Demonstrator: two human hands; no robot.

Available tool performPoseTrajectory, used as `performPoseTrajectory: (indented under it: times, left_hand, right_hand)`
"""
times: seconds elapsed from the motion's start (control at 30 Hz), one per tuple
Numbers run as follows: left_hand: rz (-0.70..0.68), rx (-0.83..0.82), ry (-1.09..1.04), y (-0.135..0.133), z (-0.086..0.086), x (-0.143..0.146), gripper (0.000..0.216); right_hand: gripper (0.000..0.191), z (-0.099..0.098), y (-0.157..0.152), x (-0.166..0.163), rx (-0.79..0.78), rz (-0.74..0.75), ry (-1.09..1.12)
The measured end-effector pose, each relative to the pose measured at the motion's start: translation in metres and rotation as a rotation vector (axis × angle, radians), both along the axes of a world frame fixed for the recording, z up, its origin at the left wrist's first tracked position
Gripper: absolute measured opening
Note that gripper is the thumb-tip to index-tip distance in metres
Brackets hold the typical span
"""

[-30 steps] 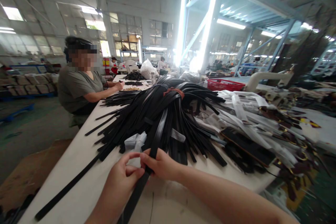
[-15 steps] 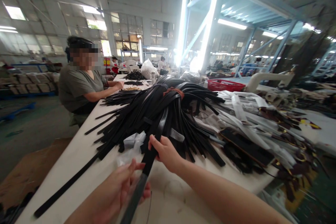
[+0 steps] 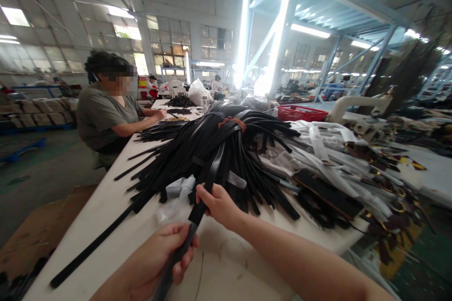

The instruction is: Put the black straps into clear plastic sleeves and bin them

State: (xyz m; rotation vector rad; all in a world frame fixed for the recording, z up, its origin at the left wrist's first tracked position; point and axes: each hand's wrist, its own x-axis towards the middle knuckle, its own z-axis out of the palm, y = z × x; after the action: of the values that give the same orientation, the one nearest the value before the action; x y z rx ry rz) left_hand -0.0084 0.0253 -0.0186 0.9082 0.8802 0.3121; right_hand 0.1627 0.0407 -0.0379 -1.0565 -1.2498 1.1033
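Note:
A long black strap (image 3: 208, 186) runs from a big heap of black straps (image 3: 219, 150) down toward me. My right hand (image 3: 219, 204) pinches it near the heap's front edge. Lower down, my left hand (image 3: 165, 256) is wrapped round the same strap close to the bottom of the view. The heap is bound near its top by a brown band (image 3: 233, 122). A crumpled piece of white wrap (image 3: 180, 188) lies just left of my right hand.
The white table (image 3: 106, 225) stretches away. A seated person (image 3: 106, 108) works at its left side. White-wrapped and brown straps (image 3: 339, 160) cover the right side, with a red basket (image 3: 302, 113) behind. One black strap (image 3: 92, 249) lies loose at the left. Brown cardboard (image 3: 38, 235) is on the floor.
My hands, together on the strap a second ago, have parted. The left slid down the strap toward me and closed round it. The right moved slightly up toward the heap.

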Motion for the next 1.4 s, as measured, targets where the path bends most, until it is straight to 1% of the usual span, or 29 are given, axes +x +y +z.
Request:
performPoseTrajectory:
  times: [0.1, 0.17, 0.23, 0.3, 0.37, 0.4, 0.5, 0.57, 0.6, 0.67, 0.73, 0.77, 0.8, 0.83, 0.9, 0.97, 1.0, 1.03, 1.13, 1.2, 1.27, 1.33, 1.37, 1.4]
  left_hand:
    - [-0.021, -0.018, -0.027, -0.001, -0.001, 0.002, 0.047]
    - [-0.046, -0.020, -0.044, -0.002, -0.001, 0.002, 0.047]
    - [-0.077, -0.013, -0.058, -0.004, 0.000, 0.002, 0.045]
    - [-0.088, -0.013, -0.074, -0.006, 0.000, 0.002, 0.043]
    - [-0.066, -0.028, -0.098, -0.006, 0.000, 0.003, 0.041]
    - [-0.047, -0.038, -0.113, -0.006, -0.001, 0.003, 0.041]
    - [-0.003, -0.037, -0.144, -0.006, -0.003, 0.003, 0.046]
    - [-0.025, -0.022, -0.151, -0.006, -0.003, 0.003, 0.049]
    - [-0.049, -0.018, -0.155, -0.006, -0.003, 0.003, 0.050]
    - [-0.092, -0.022, -0.163, -0.005, -0.001, 0.003, 0.048]
    - [-0.098, -0.036, -0.162, -0.004, -0.001, 0.004, 0.045]
    - [-0.091, -0.047, -0.156, -0.004, -0.001, 0.004, 0.045]
    - [-0.075, -0.059, -0.150, -0.003, -0.001, 0.004, 0.046]
    - [-0.051, -0.070, -0.144, -0.003, -0.002, 0.005, 0.046]
    - [0.003, -0.062, -0.135, -0.002, -0.002, 0.005, 0.048]
    - [0.032, -0.033, -0.136, -0.002, -0.002, 0.004, 0.049]
    - [0.026, -0.022, -0.145, -0.003, -0.002, 0.003, 0.049]
    - [0.009, -0.017, -0.158, -0.003, -0.001, 0.003, 0.049]
    - [-0.048, -0.014, -0.178, -0.006, 0.000, 0.003, 0.047]
    - [-0.052, 0.006, -0.174, -0.008, 0.001, 0.004, 0.046]
    - [-0.018, 0.032, -0.191, -0.009, 0.000, 0.004, 0.046]
    - [0.007, 0.060, -0.212, -0.009, 0.000, 0.003, 0.046]
    - [0.007, 0.071, -0.217, -0.009, 0.000, 0.003, 0.045]
    - [0.000, 0.080, -0.220, -0.009, 0.000, 0.001, 0.044]
  right_hand:
    - [0.054, -0.004, -0.007, -0.006, -0.001, 0.116, -0.057]
    - [0.053, -0.002, -0.008, -0.003, -0.056, 0.172, -0.028]
    - [0.052, 0.001, -0.004, 0.004, -0.130, 0.118, 0.085]
    - [0.050, 0.003, 0.001, 0.011, -0.170, -0.003, 0.173]
    - [0.049, 0.003, 0.003, 0.010, -0.153, -0.072, 0.156]
    - [0.050, 0.001, 0.002, 0.007, -0.128, -0.065, 0.114]
    - [0.052, -0.003, -0.010, -0.007, -0.060, 0.075, -0.004]
    - [0.050, -0.002, -0.018, -0.010, -0.076, 0.184, -0.013]
    - [0.049, -0.001, -0.019, -0.008, -0.107, 0.198, 0.025]
    - [0.047, 0.003, -0.016, 0.000, -0.180, 0.131, 0.160]
    - [0.045, 0.004, -0.008, 0.008, -0.229, 0.016, 0.269]
    - [0.045, 0.002, -0.005, 0.009, -0.228, -0.031, 0.268]
    - [0.045, 0.000, -0.004, 0.008, -0.215, -0.046, 0.225]
    - [0.046, -0.003, -0.005, 0.004, -0.195, -0.026, 0.159]
    - [0.048, -0.009, -0.010, -0.004, -0.162, 0.086, 0.045]
    - [0.047, -0.012, -0.014, -0.009, -0.171, 0.208, 0.024]
    - [0.044, -0.011, -0.014, -0.008, -0.192, 0.218, 0.056]
    - [0.042, -0.010, -0.013, -0.004, -0.213, 0.182, 0.114]
    - [0.040, -0.003, -0.003, 0.012, -0.241, -0.022, 0.335]
    - [0.040, 0.001, -0.001, 0.015, -0.206, -0.078, 0.356]
    - [0.040, 0.001, -0.005, 0.009, -0.161, -0.003, 0.239]
    - [0.042, 0.001, -0.014, -0.001, -0.127, 0.155, 0.113]
    - [0.043, 0.001, -0.017, -0.005, -0.120, 0.233, 0.075]
    - [0.043, 0.001, -0.019, -0.007, -0.116, 0.277, 0.068]
